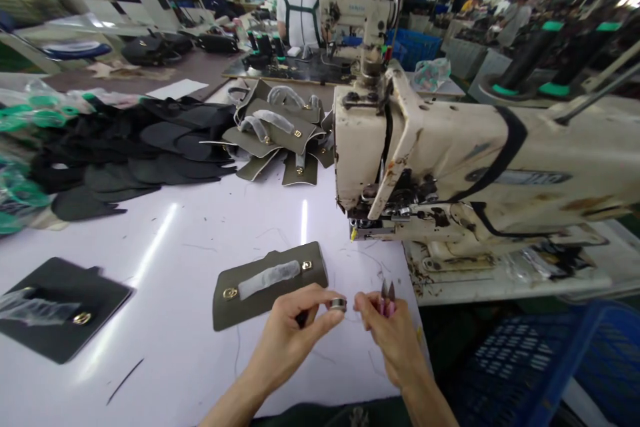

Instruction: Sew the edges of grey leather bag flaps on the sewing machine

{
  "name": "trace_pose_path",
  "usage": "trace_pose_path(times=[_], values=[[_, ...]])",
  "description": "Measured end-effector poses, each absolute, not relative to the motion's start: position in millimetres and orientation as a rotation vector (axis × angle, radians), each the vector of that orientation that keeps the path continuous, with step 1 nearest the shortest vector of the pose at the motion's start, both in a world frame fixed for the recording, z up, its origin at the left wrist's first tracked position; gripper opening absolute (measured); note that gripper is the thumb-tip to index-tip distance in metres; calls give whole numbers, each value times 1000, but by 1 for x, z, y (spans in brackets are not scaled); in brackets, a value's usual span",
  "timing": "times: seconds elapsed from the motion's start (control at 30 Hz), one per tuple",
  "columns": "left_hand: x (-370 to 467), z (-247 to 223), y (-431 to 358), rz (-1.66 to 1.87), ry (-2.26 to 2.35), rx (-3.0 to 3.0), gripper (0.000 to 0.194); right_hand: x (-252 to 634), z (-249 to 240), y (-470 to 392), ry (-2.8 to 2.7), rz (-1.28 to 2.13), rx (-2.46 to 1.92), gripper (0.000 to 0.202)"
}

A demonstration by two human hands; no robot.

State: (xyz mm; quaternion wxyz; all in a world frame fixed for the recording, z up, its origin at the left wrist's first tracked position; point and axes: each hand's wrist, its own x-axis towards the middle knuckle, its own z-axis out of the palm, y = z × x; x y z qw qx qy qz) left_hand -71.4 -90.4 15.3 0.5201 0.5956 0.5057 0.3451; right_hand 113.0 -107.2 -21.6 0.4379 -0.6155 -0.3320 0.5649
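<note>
Between thumb and forefinger, my left hand pinches a small metal bobbin. My right hand is closed around pink-handled thread snips, their blades pointing up and away from me. Its thumb and forefinger are also pressed together near the bobbin; any thread between them is too fine to make out. Just beyond my left hand lies an olive leather panel with a plastic-wrapped handle and gold fittings. A similar dark panel lies at the left.
A sewing machine stands at the right above the white table. Behind lie a pile of handled panels and stacked dark pieces. A blue basket is at lower right. Other people work farther back.
</note>
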Motion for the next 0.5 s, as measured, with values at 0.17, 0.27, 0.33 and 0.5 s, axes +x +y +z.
trace_pose_path(times=[0.17,0.27,0.33,0.5], values=[[-61,-3,-96,798,1177,1987,35,106,-9,-109,-621,1711,-1315,43],[-63,-7,-92,807,1268,1930,34,107,-14,-107,-441,1734,-1246,42],[-65,-6,-86,795,1344,1692,23,108,-18,-106,-380,1672,-1223,42],[-60,-8,-66,914,1120,432,25,105,-19,-106,-406,1580,-1246,39]])
